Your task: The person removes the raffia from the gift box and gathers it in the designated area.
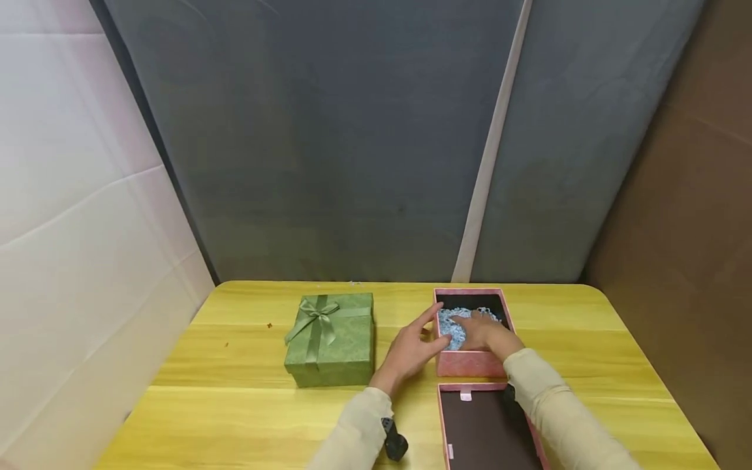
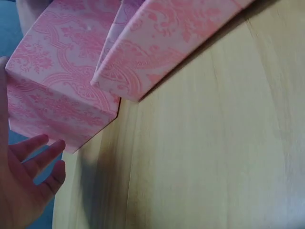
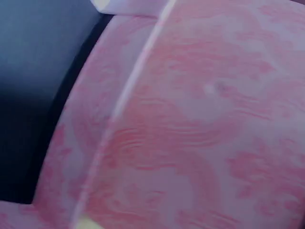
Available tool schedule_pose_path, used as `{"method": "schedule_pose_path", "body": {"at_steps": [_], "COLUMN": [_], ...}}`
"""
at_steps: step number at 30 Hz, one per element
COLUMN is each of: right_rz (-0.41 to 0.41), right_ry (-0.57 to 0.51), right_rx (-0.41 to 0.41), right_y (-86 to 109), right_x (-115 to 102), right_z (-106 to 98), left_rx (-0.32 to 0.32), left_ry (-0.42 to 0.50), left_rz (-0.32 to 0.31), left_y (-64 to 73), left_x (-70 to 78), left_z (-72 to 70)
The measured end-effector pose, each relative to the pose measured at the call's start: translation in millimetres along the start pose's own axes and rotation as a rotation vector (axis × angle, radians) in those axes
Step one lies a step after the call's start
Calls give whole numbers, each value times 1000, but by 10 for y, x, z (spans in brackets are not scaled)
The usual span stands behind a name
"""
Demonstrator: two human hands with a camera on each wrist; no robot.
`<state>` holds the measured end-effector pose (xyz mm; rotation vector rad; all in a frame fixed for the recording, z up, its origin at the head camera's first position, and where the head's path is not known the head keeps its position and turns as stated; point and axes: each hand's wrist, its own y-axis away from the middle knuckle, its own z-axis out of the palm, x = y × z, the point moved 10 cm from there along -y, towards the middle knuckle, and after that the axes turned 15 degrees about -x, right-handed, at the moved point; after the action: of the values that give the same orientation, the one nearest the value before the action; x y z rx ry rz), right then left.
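A pink patterned box (image 1: 470, 363) stands at the right of the table, its dark inside holding blue shredded paper (image 1: 451, 331). My right hand (image 1: 486, 331) is down inside this box, its fingers on the shredded paper; the fingertips are partly hidden. My left hand (image 1: 409, 349) is at the box's left side, thumb and forefinger spread at the rim. In the left wrist view, the other fingers of the left hand (image 2: 28, 176) extend loosely beside the pink box (image 2: 59, 93). The right wrist view shows only pink patterned walls (image 3: 205, 119) and a dark lining, not the hand.
Just in front of the box lies a pink-edged lid (image 1: 484, 427), dark inner side up, partly under the right forearm. A green gift box (image 1: 346, 339) with a ribbon bow stands to the left. Fabric walls rise behind and at both sides of the wooden table (image 1: 235, 405).
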<state>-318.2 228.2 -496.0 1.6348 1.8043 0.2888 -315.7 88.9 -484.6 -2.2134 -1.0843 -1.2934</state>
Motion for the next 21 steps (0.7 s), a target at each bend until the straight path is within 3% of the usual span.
{"method": "schedule_pose_path", "body": {"at_steps": [6,13,21], "right_rz": [-73,-120,-108], "right_ry": [14,-59,-60], "right_rx": [171,289,541], "right_y": [8,287,1018], "right_x": [-84,-90,93], "right_z": [-77,-233,-1000], "left_rx": [23,5,15], "left_ry": [-19,-120,-228], "left_rz": [-29,-69,-110], "left_y": [19,39,42], "left_x": [12,12,102], "left_z": [-14,-15,-95]}}
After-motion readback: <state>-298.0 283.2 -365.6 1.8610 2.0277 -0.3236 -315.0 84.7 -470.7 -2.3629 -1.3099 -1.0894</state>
